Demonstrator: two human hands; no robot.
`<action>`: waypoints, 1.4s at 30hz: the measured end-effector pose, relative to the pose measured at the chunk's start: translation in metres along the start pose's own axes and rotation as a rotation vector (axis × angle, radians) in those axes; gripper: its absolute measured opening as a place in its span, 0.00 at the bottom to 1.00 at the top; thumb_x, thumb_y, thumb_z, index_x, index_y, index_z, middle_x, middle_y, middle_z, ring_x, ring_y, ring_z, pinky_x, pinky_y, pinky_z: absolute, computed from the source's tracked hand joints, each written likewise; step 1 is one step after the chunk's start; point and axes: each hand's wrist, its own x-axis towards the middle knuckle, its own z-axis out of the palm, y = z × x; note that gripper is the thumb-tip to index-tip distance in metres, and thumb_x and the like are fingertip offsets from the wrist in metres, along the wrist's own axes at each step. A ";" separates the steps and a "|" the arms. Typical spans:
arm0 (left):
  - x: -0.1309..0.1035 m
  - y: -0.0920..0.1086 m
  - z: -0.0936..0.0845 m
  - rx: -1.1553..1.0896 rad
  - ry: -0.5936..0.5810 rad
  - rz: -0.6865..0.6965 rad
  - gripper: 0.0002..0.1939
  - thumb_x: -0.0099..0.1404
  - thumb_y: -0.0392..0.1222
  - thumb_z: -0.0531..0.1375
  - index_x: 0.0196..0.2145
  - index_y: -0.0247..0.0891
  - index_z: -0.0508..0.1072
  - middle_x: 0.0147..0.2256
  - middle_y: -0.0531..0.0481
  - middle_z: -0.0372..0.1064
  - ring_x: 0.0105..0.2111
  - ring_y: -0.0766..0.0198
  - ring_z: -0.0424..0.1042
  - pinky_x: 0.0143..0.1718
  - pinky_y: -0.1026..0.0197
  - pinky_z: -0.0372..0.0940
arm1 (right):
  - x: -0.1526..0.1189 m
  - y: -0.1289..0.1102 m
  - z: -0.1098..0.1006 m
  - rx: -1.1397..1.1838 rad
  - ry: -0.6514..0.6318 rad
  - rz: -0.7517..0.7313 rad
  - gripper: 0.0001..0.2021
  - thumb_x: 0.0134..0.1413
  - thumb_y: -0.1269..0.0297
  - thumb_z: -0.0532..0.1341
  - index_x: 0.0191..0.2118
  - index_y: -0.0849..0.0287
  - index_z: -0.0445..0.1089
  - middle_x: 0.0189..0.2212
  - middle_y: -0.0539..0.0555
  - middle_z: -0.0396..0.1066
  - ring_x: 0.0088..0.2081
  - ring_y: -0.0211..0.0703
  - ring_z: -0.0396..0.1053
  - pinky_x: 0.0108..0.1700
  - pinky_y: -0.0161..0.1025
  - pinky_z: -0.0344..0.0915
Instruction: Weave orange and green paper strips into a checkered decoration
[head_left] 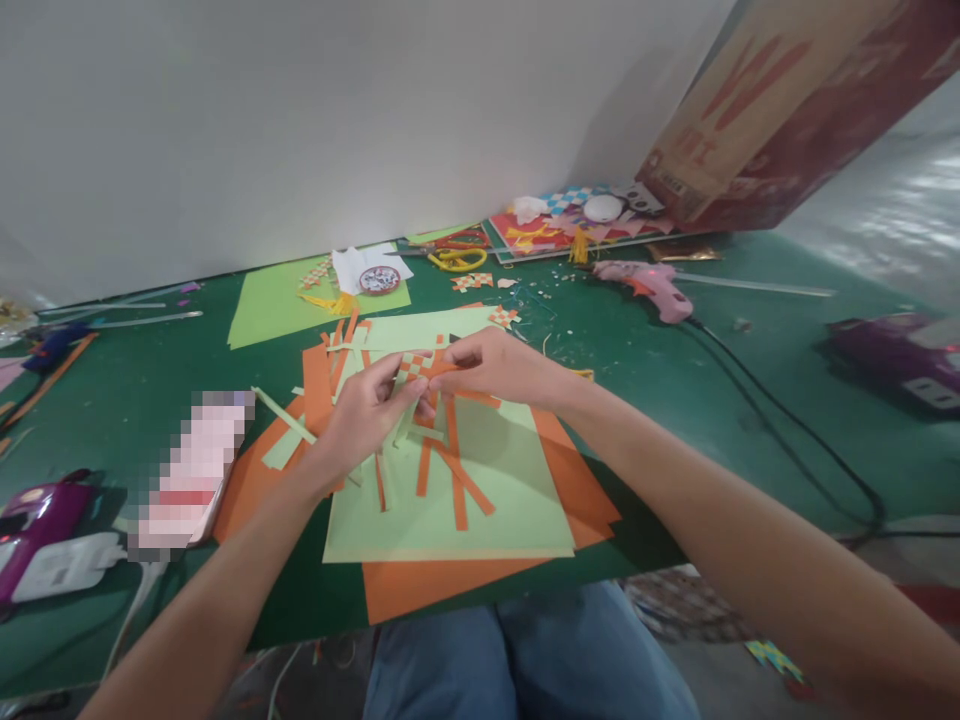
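Observation:
Between my two hands is a small woven piece of paper strips (pixel 413 367), checked in orange and pale green. My left hand (pixel 370 405) pinches its left and lower side, thumb in front. On the right, my right hand (pixel 491 366) has thumb and fingertips closed on an orange paper strip at the weave's edge. Loose strip ends hang below the fingers. Underneath lie pale green paper sheets (pixel 450 540) on top of orange sheets (pixel 420 590), with several loose orange strips (pixel 456 470) spread over them. My fingers partly cover the weave.
A pink glue gun (pixel 652 285) with a black cord lies at the right. Yellow-handled scissors (pixel 457 260) and small woven scraps (pixel 472 283) are behind the paper. A phone (pixel 195 470) and a purple power strip (pixel 45 530) sit at the left. A paper bag (pixel 757 130) stands back right.

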 end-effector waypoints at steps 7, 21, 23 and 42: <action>-0.001 -0.001 -0.002 0.007 -0.011 -0.037 0.13 0.61 0.48 0.58 0.25 0.38 0.61 0.25 0.52 0.72 0.30 0.61 0.75 0.33 0.60 0.67 | 0.000 -0.001 -0.013 0.130 0.057 0.043 0.13 0.45 0.56 0.63 0.20 0.62 0.70 0.14 0.45 0.57 0.18 0.28 0.46 0.22 0.34 0.43; 0.002 -0.009 -0.007 0.265 0.207 0.019 0.09 0.63 0.43 0.54 0.37 0.37 0.71 0.31 0.48 0.75 0.30 0.62 0.76 0.36 0.59 0.70 | -0.014 0.002 -0.057 0.189 0.316 0.072 0.13 0.41 0.56 0.65 0.20 0.61 0.72 0.18 0.49 0.65 0.19 0.30 0.55 0.22 0.34 0.49; 0.001 -0.013 -0.005 0.494 0.211 0.225 0.09 0.64 0.41 0.54 0.37 0.38 0.73 0.35 0.46 0.76 0.35 0.60 0.75 0.39 0.57 0.70 | -0.023 -0.001 -0.065 0.100 0.281 0.112 0.14 0.42 0.55 0.65 0.19 0.60 0.71 0.13 0.47 0.60 0.17 0.29 0.51 0.21 0.34 0.47; -0.015 0.005 0.008 1.015 -0.358 0.602 0.10 0.60 0.32 0.53 0.37 0.34 0.73 0.42 0.39 0.72 0.44 0.55 0.71 0.45 0.53 0.66 | -0.035 -0.011 -0.042 -0.015 -0.525 0.326 0.11 0.47 0.58 0.59 0.22 0.61 0.68 0.21 0.48 0.69 0.27 0.36 0.64 0.31 0.33 0.56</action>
